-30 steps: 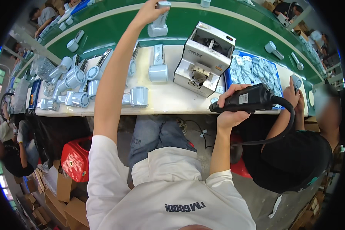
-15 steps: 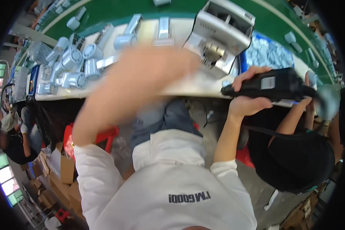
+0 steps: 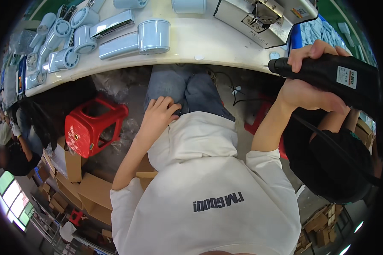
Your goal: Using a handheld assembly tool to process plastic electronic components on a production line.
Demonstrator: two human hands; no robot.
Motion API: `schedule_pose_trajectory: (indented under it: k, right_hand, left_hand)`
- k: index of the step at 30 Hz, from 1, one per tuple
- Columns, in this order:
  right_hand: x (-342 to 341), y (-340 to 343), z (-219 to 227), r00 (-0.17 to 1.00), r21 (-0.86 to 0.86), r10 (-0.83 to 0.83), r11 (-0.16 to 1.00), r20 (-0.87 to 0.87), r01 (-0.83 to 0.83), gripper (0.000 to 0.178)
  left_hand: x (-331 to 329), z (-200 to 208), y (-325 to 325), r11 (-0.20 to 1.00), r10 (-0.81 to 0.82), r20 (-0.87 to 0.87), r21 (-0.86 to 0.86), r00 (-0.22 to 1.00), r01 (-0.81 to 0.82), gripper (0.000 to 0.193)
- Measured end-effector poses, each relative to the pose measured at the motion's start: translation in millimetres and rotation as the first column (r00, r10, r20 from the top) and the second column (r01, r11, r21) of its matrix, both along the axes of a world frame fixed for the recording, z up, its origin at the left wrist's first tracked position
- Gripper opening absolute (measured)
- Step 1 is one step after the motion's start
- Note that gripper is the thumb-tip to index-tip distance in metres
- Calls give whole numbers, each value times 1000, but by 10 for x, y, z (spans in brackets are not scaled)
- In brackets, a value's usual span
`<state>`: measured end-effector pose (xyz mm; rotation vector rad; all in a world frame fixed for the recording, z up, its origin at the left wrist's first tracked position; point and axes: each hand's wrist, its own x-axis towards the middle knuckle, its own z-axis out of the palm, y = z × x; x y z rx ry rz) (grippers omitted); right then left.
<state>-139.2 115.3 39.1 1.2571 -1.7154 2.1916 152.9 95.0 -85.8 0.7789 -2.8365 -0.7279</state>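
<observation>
My left hand (image 3: 159, 112) rests on the thigh of my jeans, fingers loosely bent and apart, with nothing in it. At the right, my right hand (image 3: 308, 94) is wrapped around a black electric screwdriver (image 3: 327, 75). The tool lies nearly level, its thin bit pointing left past the table's front edge. Just beyond the bit stands a metal screw feeder (image 3: 259, 32) with an open front mechanism. A pale blue cup-shaped part with a long arm (image 3: 154, 37) lies on the white table (image 3: 187, 46), away from both hands.
More pale blue plastic parts (image 3: 57, 36) are heaped at the table's left. A blue tray of small pale pieces (image 3: 321, 36) sits beyond the feeder. A red stool (image 3: 91, 127) and cardboard boxes (image 3: 93, 191) are at the lower left. A co-worker in black (image 3: 340, 165) sits close at right.
My left hand has dropped from above the table down to my thigh. The screwdriver stays in my right hand. The view has shifted, so the tabletop appears higher and nearer.
</observation>
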Motion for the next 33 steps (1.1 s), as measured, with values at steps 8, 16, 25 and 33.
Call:
schedule_pose_trajectory:
  k: [8, 16, 25, 33]
  right_hand:
    - [-10, 20, 23, 999, 7, -11, 1000, -39, 11, 109]
    - [-173, 28, -158, 974, -202, 223, 952, -51, -228, 109]
    - [-341, 49, -126, 981, -210, 180, 964, 67, -162, 104]
    - [-225, 107, -80, 975, -245, 202, 954, 96, -174, 104]
  left_hand:
    - [-220, -138, 84, 942, -139, 259, -265, 956, 208, 15]
    - [-628, 264, -24, 982, -120, -276, 110, 954, 155, 12]
    - [-1036, -270, 274, 887, -331, -384, 184, 862, 423, 11]
    - [-1097, -295, 240, 820, -560, -60, 105, 826, 563, 10]
